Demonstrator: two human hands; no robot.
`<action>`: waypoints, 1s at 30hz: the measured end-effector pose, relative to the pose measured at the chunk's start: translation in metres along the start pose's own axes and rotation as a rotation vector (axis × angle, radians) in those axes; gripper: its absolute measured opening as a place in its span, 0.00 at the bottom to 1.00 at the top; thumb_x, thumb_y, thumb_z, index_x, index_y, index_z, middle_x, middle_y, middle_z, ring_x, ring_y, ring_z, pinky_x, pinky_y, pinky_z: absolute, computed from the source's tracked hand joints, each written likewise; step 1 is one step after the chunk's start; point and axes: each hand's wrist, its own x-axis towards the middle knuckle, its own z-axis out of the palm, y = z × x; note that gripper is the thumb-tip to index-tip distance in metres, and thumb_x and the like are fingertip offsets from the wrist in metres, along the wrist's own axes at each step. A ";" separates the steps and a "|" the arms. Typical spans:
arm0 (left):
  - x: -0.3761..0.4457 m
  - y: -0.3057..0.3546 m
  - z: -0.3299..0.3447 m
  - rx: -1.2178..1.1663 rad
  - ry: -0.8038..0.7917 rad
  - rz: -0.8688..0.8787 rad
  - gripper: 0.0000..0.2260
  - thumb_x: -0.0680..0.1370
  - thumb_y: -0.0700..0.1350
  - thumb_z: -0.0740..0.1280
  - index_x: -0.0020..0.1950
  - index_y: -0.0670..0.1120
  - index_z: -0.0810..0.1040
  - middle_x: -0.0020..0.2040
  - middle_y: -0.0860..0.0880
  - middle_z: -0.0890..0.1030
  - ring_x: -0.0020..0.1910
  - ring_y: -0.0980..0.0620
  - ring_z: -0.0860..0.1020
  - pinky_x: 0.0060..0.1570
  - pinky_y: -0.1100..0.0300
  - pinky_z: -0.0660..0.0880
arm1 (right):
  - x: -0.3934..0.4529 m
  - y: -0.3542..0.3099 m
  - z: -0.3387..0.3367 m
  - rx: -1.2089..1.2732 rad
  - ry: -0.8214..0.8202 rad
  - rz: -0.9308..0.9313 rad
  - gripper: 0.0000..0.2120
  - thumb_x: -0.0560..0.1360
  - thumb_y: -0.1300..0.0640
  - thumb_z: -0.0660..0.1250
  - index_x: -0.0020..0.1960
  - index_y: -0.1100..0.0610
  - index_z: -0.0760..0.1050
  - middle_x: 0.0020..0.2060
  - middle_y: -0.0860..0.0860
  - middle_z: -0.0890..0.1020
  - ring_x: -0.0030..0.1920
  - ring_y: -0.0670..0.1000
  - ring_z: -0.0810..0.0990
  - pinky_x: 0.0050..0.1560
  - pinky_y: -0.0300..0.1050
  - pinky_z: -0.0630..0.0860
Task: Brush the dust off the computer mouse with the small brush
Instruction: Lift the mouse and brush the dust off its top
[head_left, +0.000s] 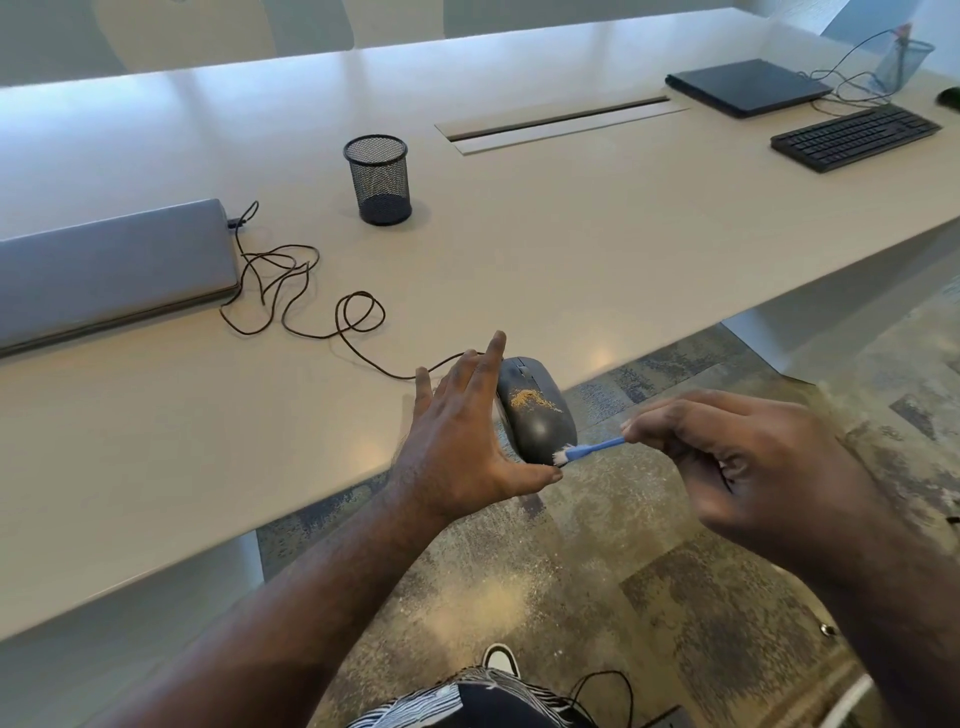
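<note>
From the head camera, a dark grey mouse (537, 410) sits at the near edge of the pale tabletop (519, 249), at about 6 o'clock from the black mesh cup (378, 179), with a patch of tan dust (524, 399) on its back. The left hand (462, 431) stands on edge against the mouse's 9 o'clock side, fingers straight and spread, thumb tip touching the mouse's near end; its grip is loose, bracing rather than curling round. The right hand (737, 462) hovers past the tabletop edge at 3 o'clock from the mouse, its grip closed in a pinch on the handle of a small blue brush (592, 449). The brush points toward 9 o'clock, and its white bristles (560, 457) touch the mouse's near right flank, just beside the left thumb and apart from the dust patch. A thin dark cord (311, 291) runs from the mouse's far end toward 10 o'clock in loose loops to a closed grey laptop (114, 270) at the left edge. At 1 o'clock lie a slot in the tabletop (561, 124), a closed dark laptop (748, 85), a black keyboard (854, 137) and a second mesh cup (904, 62). Below the tabletop, patterned carpet (571, 571) and a shoe (500, 659) show.
</note>
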 end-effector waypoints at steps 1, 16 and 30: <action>0.000 0.000 0.000 -0.001 -0.002 -0.001 0.61 0.59 0.72 0.70 0.81 0.53 0.41 0.78 0.50 0.59 0.77 0.55 0.52 0.76 0.39 0.39 | 0.000 0.001 -0.001 -0.006 0.022 0.001 0.13 0.71 0.67 0.72 0.52 0.53 0.83 0.45 0.43 0.84 0.39 0.42 0.82 0.35 0.41 0.81; -0.002 0.004 0.001 0.005 -0.027 0.040 0.60 0.60 0.72 0.70 0.80 0.54 0.39 0.79 0.52 0.57 0.79 0.54 0.50 0.76 0.42 0.36 | 0.007 0.001 0.007 -0.062 0.135 0.032 0.12 0.72 0.66 0.71 0.54 0.55 0.82 0.47 0.47 0.84 0.40 0.48 0.83 0.38 0.45 0.81; -0.004 0.006 0.000 -0.005 -0.027 0.043 0.60 0.61 0.71 0.72 0.80 0.55 0.38 0.79 0.52 0.56 0.79 0.56 0.48 0.76 0.43 0.34 | 0.007 0.001 0.006 -0.056 0.114 0.047 0.13 0.71 0.67 0.72 0.53 0.55 0.82 0.44 0.47 0.84 0.37 0.48 0.82 0.35 0.45 0.81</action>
